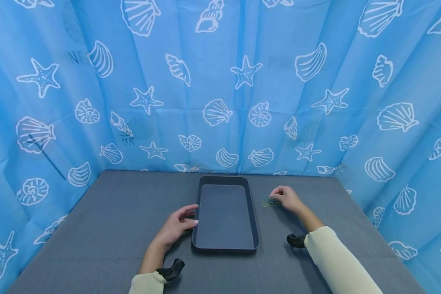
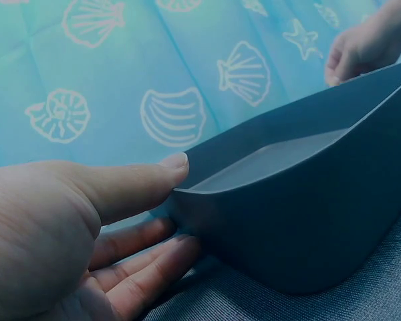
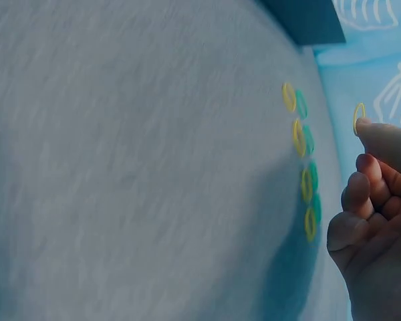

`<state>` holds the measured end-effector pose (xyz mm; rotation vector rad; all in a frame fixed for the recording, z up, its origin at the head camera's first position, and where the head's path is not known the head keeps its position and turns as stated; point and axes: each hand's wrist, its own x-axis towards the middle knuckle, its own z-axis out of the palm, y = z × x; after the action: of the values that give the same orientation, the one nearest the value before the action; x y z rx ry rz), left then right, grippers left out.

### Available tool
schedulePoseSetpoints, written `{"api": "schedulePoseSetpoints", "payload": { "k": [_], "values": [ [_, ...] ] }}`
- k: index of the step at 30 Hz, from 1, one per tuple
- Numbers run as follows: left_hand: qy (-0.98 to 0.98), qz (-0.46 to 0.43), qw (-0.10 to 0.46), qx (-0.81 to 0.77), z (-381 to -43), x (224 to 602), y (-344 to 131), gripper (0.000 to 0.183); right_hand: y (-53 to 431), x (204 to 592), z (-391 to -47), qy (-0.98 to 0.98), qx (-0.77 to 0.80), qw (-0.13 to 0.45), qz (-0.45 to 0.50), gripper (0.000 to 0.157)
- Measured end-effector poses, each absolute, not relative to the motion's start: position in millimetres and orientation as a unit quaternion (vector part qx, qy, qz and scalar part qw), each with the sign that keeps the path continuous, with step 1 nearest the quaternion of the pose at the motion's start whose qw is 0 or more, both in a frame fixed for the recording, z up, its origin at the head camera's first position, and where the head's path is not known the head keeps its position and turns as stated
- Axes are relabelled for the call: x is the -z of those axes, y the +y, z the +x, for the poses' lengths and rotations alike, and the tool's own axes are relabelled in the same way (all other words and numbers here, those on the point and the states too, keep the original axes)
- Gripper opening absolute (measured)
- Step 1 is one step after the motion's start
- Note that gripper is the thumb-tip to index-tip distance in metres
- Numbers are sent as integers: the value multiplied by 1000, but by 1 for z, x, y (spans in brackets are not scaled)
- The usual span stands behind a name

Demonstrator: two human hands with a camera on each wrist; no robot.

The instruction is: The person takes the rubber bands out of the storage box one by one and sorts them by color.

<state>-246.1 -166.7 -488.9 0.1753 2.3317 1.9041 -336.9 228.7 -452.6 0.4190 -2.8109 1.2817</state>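
A dark grey rectangular tray (image 1: 226,248) with raised walls lies on the table. At its left wall is my left hand (image 1: 174,226), thumb (image 2: 167,170) straight along to the rim and the other fingers (image 2: 144,271) low beside the outer wall. My right hand (image 1: 287,198) is raised to the right of the tray, pinching a thin yellow ring (image 3: 355,122) between thumb and index finger. Below that hand, several yellow rings (image 3: 307,185) lie in a row, with green rings (image 3: 302,104) in a second row close behind them.
The grey cloth-covered table (image 1: 106,228) ends at a blue curtain (image 1: 220,134) with white shell prints, which hangs along the back and both sides. A black wrist device (image 1: 171,269) sits at the left cuff and another black device (image 1: 296,241) at the right.
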Motion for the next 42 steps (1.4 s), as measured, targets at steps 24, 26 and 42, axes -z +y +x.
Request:
{"api": "schedulePoseSetpoints", "payload": {
  "k": [24,26,42],
  "values": [
    [774,56,60,-628,-244,486,-167,47,270,461,-324,-927,-374,-18,22,13],
    [773,56,61,-628,-244,486,-166,47,270,460,-324,-930,-366,-20,19,14],
    [771,60,66,-631,-246,487,-168,49,271,466,-325,-932,-363,-3,-16,12]
  ]
}}
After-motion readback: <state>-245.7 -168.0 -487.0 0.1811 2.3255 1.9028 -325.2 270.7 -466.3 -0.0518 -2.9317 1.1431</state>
